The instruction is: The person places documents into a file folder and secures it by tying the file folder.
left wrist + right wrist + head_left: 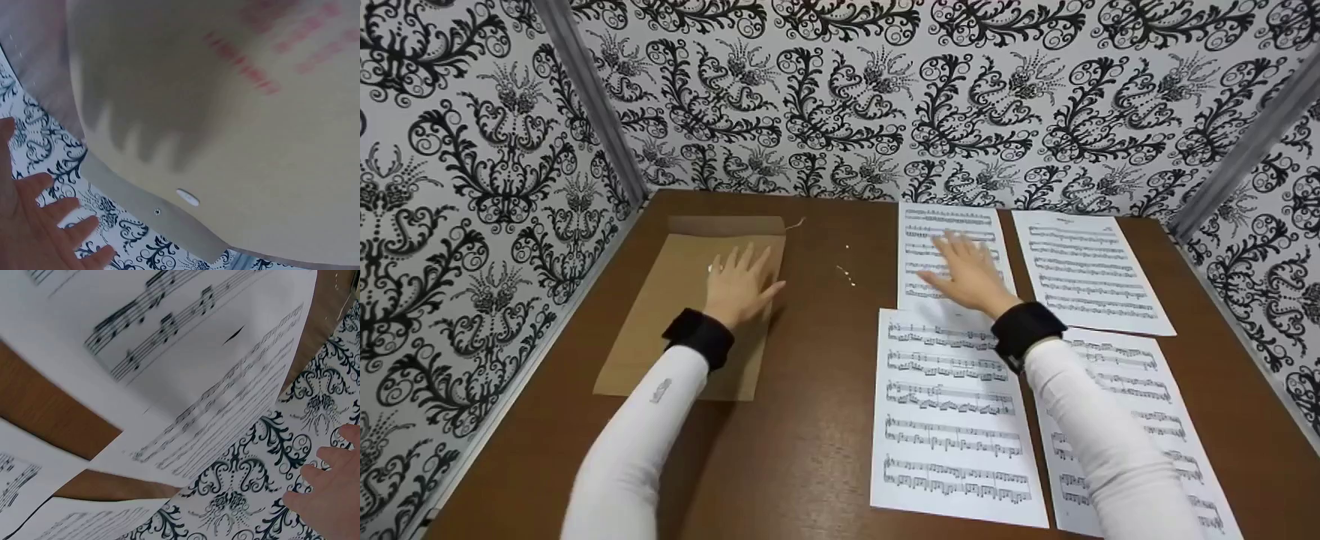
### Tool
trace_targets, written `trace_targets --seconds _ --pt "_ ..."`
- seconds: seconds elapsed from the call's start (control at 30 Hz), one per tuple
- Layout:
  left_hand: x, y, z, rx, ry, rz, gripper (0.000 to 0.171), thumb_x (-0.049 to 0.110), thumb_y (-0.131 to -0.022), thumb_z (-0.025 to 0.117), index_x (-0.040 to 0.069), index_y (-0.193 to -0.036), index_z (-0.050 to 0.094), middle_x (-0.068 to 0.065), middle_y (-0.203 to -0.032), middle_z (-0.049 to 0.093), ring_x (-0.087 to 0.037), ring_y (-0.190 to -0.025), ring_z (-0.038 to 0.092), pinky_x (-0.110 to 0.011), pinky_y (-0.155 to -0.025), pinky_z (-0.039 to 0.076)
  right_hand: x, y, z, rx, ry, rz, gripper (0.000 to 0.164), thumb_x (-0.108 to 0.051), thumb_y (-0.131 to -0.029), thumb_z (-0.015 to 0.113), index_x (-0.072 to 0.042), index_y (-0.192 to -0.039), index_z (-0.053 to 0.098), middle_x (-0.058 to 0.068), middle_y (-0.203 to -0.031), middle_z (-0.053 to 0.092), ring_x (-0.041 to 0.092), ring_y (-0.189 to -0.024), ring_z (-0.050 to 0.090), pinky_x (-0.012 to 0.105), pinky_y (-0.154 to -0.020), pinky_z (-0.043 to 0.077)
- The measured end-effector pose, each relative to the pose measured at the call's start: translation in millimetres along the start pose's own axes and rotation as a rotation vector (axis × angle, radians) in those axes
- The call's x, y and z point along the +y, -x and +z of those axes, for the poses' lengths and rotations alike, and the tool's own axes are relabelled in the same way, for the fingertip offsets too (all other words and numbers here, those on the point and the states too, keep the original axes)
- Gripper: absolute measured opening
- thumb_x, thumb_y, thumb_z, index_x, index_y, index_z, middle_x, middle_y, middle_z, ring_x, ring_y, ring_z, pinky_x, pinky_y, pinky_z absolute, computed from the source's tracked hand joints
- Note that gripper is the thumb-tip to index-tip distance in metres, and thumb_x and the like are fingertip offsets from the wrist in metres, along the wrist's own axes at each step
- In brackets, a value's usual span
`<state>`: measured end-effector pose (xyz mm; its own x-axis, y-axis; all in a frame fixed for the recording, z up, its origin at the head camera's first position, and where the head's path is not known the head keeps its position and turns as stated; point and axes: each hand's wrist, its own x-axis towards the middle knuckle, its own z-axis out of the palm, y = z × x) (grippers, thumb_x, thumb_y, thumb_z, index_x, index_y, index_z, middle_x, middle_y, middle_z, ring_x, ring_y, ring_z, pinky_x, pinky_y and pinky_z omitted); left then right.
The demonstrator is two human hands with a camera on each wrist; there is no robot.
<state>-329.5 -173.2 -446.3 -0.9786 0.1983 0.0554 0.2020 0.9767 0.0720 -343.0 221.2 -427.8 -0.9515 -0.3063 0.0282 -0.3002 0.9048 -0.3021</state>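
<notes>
My left hand (739, 291) is spread, fingers straight, above a brown paper envelope (660, 330) on the left of the table. Its shadow falls on the envelope in the left wrist view, where faint red print (242, 62), a small white closure (188, 197) and the flap (152, 208) with an eyelet show. The right hand (971, 276), also spread, hovers over a sheet of printed music (915, 259) at the back. Nearer the front lies another music sheet (952, 412). Neither hand holds anything.
More music sheets lie to the right, one at the back (1091, 274) and one partly under my right forearm (1162, 420). A thin string (795, 223) sticks out by the envelope's flap. Small pale specks (847, 276) dot the brown table (810, 360). Patterned walls (840, 97) enclose it.
</notes>
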Motion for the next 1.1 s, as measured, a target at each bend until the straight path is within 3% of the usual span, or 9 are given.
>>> trace_targets --seconds 0.27,0.53,0.8,1.1 --pt "-23.3 53.7 5.5 -0.048 0.031 -0.041 0.074 0.055 -0.105 0.043 0.013 -0.163 0.027 -0.024 -0.168 0.026 -0.047 -0.155 0.026 -0.066 -0.126 0.022 -52 -8 32 -0.079 -0.005 -0.089 0.082 -0.058 -0.102 0.049 -0.011 -0.164 0.021 0.019 -0.172 0.014 0.046 -0.159 0.015 0.064 -0.129 0.003" --pt "-33.5 99.3 2.3 -0.056 0.078 -0.118 0.074 0.052 -0.104 0.047 0.008 -0.161 0.030 -0.027 -0.166 0.028 -0.052 -0.152 0.028 -0.071 -0.120 0.027 -98 -15 58 -0.108 0.033 -0.196 0.082 -0.059 -0.100 0.052 -0.010 -0.162 0.030 0.019 -0.170 0.022 0.045 -0.158 0.022 0.066 -0.128 0.012" --pt "-35.9 129.8 5.9 -0.083 0.098 -0.158 0.078 0.054 -0.102 0.051 0.006 -0.160 0.032 -0.030 -0.165 0.028 -0.055 -0.151 0.028 -0.072 -0.121 0.025 -144 -21 77 -0.167 0.078 -0.268 0.080 -0.060 -0.101 0.048 -0.012 -0.162 0.029 0.015 -0.172 0.021 0.040 -0.160 0.020 0.062 -0.130 0.012" --pt "-32.9 149.2 12.9 -0.123 0.064 -0.178 0.080 0.057 -0.102 0.049 0.006 -0.160 0.031 -0.031 -0.165 0.027 -0.055 -0.151 0.027 -0.073 -0.120 0.025 -195 -20 106 -0.219 0.103 -0.371 0.081 -0.062 -0.101 0.048 -0.015 -0.163 0.027 0.010 -0.173 0.020 0.034 -0.161 0.019 0.058 -0.131 0.010"
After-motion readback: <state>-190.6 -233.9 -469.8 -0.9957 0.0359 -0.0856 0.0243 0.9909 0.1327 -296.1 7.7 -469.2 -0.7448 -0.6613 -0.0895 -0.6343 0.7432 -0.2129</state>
